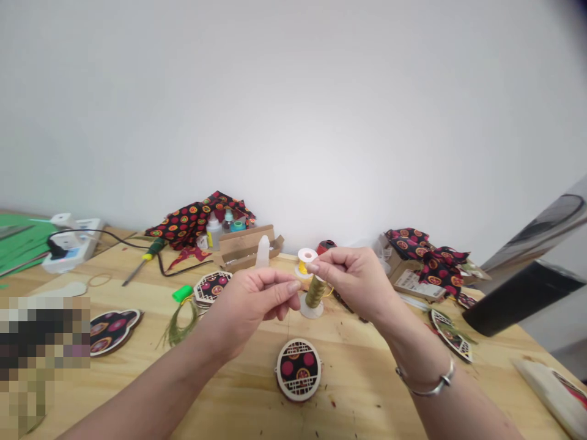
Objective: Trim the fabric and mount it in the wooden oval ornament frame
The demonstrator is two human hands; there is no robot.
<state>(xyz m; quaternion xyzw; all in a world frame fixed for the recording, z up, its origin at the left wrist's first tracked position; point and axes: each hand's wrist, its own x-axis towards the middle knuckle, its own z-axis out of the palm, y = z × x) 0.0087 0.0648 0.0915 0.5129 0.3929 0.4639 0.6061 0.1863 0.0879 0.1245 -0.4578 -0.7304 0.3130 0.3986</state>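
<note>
My left hand (pixel 268 297) is closed in a pinch above the middle of the table, thumb against fingertips. Just to its right, my right hand (pixel 351 278) is pinched too, with its fingertips near the top of a gold thread spool (pixel 315 293). Whatever lies between the fingers of either hand is too fine to make out. Behind the gold spool stands a white spool with yellow thread (pixel 302 267). A round ornament (pixel 299 370) with a pale lattice frame over black-and-red patterned fabric lies below both hands, apart from them.
At left are an octagonal ornament (pixel 213 287), a green tassel (pixel 180 324), a screwdriver (pixel 144 261) and a power strip (pixel 73 244). An open cardboard box (pixel 247 247) and patterned fabric (pixel 192 221) lie behind. A fan-shaped ornament (pixel 452 336) and black cylinder (pixel 523 297) are at right.
</note>
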